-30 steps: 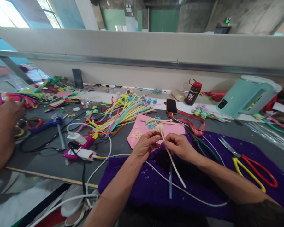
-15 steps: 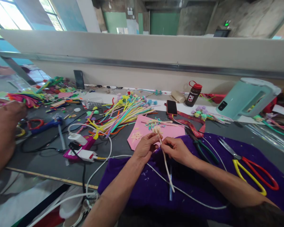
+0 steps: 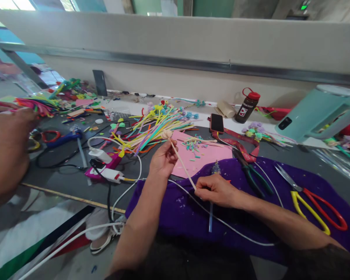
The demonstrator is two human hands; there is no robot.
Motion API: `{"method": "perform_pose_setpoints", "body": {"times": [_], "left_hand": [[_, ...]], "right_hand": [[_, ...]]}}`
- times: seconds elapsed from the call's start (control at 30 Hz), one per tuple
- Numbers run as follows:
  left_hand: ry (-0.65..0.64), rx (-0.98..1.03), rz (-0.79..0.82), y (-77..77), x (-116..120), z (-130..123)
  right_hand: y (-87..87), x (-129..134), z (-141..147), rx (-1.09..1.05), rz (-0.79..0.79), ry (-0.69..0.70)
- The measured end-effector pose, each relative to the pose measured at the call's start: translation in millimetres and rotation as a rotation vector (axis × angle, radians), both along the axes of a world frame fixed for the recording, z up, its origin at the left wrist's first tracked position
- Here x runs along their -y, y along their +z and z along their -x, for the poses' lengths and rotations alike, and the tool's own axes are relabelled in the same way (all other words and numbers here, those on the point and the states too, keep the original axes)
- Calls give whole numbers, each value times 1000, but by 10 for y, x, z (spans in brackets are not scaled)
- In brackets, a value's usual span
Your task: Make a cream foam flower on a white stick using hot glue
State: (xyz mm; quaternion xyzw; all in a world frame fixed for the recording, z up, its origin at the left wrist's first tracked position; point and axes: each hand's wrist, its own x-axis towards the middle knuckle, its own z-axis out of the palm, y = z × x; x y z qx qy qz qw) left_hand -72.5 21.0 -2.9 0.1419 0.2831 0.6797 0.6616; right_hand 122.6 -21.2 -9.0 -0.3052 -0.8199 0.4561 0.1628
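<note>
A cream flower-like piece [image 3: 167, 134] on a long pale stem [image 3: 184, 167] is held between both hands. My left hand [image 3: 164, 158] pinches the stem just below the cream head. Lower down and to the right, my right hand [image 3: 214, 189] grips the stem's other end. Behind them a pink sheet [image 3: 189, 165] bears small teal and lilac bits [image 3: 195, 146]. Under my right hand lies a purple cloth [image 3: 175, 214], with the clear shaft of a glue gun or similar tool [image 3: 210, 217] on it.
Scissors [image 3: 309, 198] and green-handled pliers [image 3: 256, 177] lie at right. Behind are a phone [image 3: 216, 123], a bottle [image 3: 247, 105] and a kettle [image 3: 315, 112]. Colourful stems [image 3: 157, 132] and a power strip [image 3: 103, 169] with cables stand left. Another person's hand [image 3: 14, 124] is at far left.
My hands have drawn apart; the left moved left with the cream head, the right slid down to the stem's lower end. The stem now slants between them, and the camera view has tilted down.
</note>
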Motion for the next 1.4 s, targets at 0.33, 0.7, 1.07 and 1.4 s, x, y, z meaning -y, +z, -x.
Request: {"method": "perform_pose_setpoints", "body": {"times": [0.33,0.7,1.07,1.4], "left_hand": [[-104,157,-45,-12,-33,279],[-170,58,-145,-93,-62,360],[-155,16,-118,-93,-43,282],[-188,-38,-102,-62,-17,225]], "right_hand": [[215,-118,-205,81,102,76],[277,-549,147,392,-232,151],[-187,-890,939,603,-668,149],[-36,-838,878,626,-701,110]]}}
